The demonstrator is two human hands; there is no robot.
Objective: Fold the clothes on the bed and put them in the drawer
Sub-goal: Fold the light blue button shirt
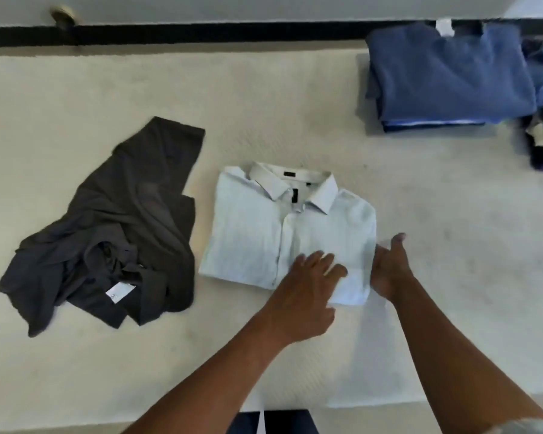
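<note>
Pale shirt (282, 233) folded on bed (264, 104), right of crumpled grey garment (116, 227). My left hand (308, 277) flat, pressing shirt's near corner; right hand (389, 267) at shirt's right edge, grip unclear. Light, limp cloth: I'd scoop under both sides.

**Bare cream bed** (452, 233): open run right of the fingers (383, 258) of the right hand (389, 272), and below both wrists.
**Folded pale blue collared shirt** (264, 239): under and ahead of the fingers (315, 261) of the left hand (301, 296).
**Crumpled dark grey garment** (113, 227): left of the fingers, with a narrow bare strip between it and the shirt.
**Stack of folded blue clothes** (449, 76): ahead and right of the fingers, well apart, with wide bare bedding between.
</note>
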